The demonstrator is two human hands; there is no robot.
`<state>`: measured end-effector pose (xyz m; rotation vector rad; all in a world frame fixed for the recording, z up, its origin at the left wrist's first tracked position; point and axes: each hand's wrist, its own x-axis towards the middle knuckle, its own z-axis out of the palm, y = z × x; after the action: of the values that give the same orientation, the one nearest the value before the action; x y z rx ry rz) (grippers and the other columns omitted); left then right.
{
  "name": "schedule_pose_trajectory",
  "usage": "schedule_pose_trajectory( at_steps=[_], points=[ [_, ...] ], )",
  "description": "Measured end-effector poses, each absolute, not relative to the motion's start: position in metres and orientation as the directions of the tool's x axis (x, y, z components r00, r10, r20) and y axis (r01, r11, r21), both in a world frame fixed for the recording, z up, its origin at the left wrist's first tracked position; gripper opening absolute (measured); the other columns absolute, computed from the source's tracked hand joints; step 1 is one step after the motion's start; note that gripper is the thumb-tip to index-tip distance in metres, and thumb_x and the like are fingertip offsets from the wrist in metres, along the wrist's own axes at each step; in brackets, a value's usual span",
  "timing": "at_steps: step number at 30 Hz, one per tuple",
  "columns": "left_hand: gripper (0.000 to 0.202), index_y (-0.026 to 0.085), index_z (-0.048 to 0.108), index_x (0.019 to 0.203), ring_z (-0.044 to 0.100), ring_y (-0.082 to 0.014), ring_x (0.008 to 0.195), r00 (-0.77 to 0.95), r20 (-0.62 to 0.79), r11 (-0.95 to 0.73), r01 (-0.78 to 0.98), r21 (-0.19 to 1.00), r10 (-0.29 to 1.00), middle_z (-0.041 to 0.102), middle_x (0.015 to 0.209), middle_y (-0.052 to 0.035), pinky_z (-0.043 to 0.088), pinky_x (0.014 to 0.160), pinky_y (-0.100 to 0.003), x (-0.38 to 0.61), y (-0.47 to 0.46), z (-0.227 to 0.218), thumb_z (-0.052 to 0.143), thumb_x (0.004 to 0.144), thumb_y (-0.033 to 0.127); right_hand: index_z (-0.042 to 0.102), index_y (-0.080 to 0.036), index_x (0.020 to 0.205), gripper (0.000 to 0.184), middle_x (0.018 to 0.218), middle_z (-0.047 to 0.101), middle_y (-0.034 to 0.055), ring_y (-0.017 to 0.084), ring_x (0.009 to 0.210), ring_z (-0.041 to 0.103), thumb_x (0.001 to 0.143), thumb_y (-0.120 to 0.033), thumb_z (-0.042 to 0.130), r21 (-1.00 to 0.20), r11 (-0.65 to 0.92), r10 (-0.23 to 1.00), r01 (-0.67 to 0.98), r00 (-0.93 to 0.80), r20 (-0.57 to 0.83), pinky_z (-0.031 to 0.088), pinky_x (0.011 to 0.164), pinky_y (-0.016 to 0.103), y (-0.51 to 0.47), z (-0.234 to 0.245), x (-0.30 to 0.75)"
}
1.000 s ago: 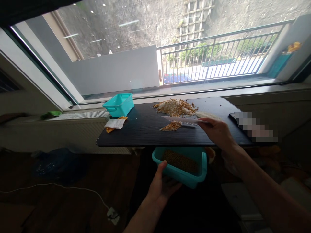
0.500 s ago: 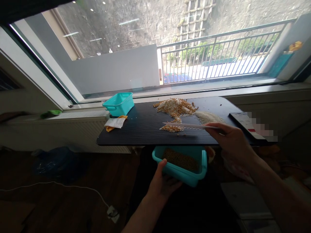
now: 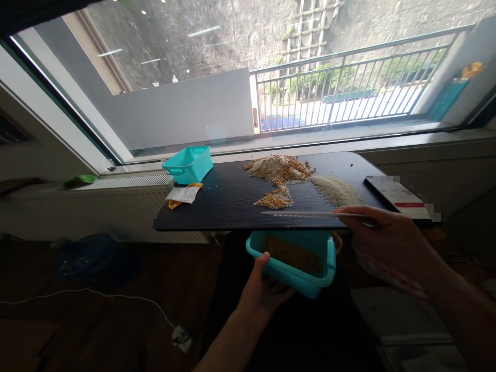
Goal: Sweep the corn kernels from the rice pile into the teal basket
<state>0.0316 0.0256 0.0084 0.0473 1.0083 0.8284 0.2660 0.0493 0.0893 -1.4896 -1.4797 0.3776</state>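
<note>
My left hand (image 3: 265, 289) is closed around the near left side of a turquoise plastic basket (image 3: 298, 281), thumb over its rim, below the table's front edge. Many small yellow-brown beans (image 3: 292, 256) lie in it. My right hand (image 3: 380, 227) pinches one end of a thin, pale ruler (image 3: 302, 214), which reaches left just over the front part of the dark table (image 3: 217, 214). Behind the ruler lies a small patch of mixed beans and rice (image 3: 273, 198), joined to a larger mixed heap (image 3: 279, 168). A pile of white rice (image 3: 337, 190) is to the right.
A second turquoise basket (image 3: 189, 165) stands at the table's back left, with a white and orange packet (image 3: 184, 195) before it. A phone or tablet (image 3: 399, 199) lies at the right end. A window with a railing (image 3: 341, 93) is behind.
My right hand has drawn the ruler toward the table's front edge, away from the small mixed patch. The held basket has shifted slightly right with my left hand.
</note>
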Motion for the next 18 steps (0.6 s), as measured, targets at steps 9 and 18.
schedule_pose_trajectory(
  at_steps=[9,18],
  points=[
    [0.061,0.008,0.048,0.131,0.062,-0.0325,0.102,0.265,-0.724,0.696,-0.602,0.391,0.637,0.058,0.120,-0.0201,0.056,0.082,-0.043,0.030,0.026,0.008,0.054,0.086,0.049,0.075,-0.019,0.087,0.036,0.082,0.075,0.0041,0.023,0.076,0.068,0.072,-0.048,0.061,-0.713,0.187,0.897,0.675,0.178,0.404,0.051,0.071,0.034,0.081,0.093,0.269],
    [0.060,0.010,0.049,0.131,0.061,-0.0336,0.107,0.266,-0.723,0.697,-0.599,0.394,0.637,0.058,0.122,-0.0196,0.055,0.085,-0.045,0.030,0.027,0.007,0.055,0.086,0.049,0.075,-0.023,0.082,0.034,0.077,0.074,0.0029,0.023,0.073,0.068,0.069,-0.052,0.065,-0.727,0.189,0.876,0.660,0.222,0.429,0.053,0.068,0.034,0.068,0.093,0.277]
  ],
)
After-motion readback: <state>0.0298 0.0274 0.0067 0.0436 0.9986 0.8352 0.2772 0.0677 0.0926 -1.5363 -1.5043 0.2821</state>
